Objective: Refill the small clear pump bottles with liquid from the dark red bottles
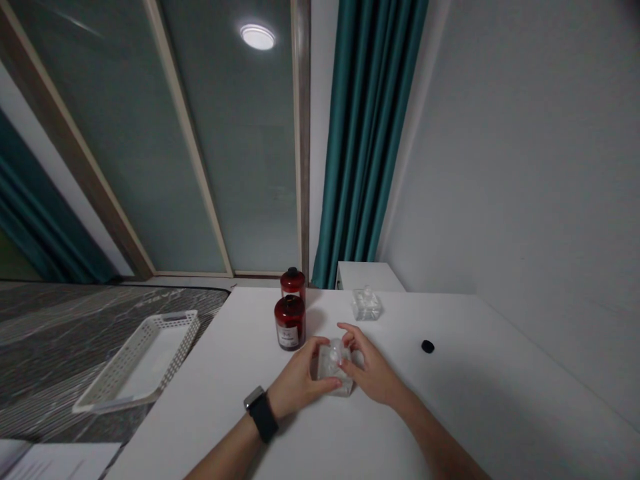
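A clear, square glass bottle (326, 365) with a rounded clear stopper (336, 348) on top stands on the white table in front of me. My left hand (296, 385), wearing a dark-strapped watch, grips the bottle's left side between thumb and fingers. From the right, my right hand (371, 371) has its thumb and fingers curled around the stopper. Just behind my left hand is a dark red bottle (290, 323) with a white label and an open-looking neck. A second red bottle (293, 283) with a black cap stands behind it.
Another clear glass bottle (367, 305) stands near the table's back edge. A small black cap (427, 347) lies to the right on the white table (450, 413). A white perforated basket (135, 363) sits left of the table, and a white cabinet (370, 275) stands behind.
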Motion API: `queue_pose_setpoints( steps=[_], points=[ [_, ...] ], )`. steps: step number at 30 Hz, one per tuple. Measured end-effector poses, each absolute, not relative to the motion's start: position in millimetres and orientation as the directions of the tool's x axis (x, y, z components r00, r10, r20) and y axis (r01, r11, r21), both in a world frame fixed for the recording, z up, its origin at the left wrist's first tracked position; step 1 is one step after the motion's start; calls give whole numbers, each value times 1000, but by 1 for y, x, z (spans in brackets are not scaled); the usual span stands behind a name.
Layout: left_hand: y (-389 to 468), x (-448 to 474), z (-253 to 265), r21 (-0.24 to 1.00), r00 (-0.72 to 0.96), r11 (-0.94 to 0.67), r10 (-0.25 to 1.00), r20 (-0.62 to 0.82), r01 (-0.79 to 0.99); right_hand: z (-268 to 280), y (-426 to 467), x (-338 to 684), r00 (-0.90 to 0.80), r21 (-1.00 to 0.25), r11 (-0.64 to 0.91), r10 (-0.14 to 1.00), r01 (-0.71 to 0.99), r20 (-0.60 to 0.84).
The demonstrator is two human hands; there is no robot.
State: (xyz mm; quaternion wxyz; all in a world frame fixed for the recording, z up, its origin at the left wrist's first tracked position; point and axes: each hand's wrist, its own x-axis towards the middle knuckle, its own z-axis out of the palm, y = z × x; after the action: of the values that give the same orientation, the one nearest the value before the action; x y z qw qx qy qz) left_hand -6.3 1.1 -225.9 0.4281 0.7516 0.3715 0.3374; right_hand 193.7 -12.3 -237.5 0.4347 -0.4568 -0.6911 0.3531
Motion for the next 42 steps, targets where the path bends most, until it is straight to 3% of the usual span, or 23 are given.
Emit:
queue_pose_setpoints(
  steps=[6,10,15,23,29,33,42],
  points=[
    [2,-17,-220,823,563,-495,779,277,280,-234,-14,202,-168,-826,438,899,356,405],
    [4,-20,-217,782,595,-537,754,277,317,-233,-18,191,-173,-848,396,918,352,356],
    [5,-19,-219,776,595,-543,753,280,322,-228,-20,183,-166,-888,299,953,350,255],
    [6,-18,-219,789,589,-524,763,267,321,-229,-22,190,-191,-850,413,910,327,368],
    [5,-16,-218,787,583,-524,766,269,326,-228,-26,177,-169,-831,370,929,415,329],
    [4,-16,-216,793,577,-512,774,260,330,-230,-21,185,-188,-837,395,918,380,348],
    [5,-16,-217,796,591,-511,766,251,324,-230,-23,183,-67,-814,456,883,360,465]
  ],
)
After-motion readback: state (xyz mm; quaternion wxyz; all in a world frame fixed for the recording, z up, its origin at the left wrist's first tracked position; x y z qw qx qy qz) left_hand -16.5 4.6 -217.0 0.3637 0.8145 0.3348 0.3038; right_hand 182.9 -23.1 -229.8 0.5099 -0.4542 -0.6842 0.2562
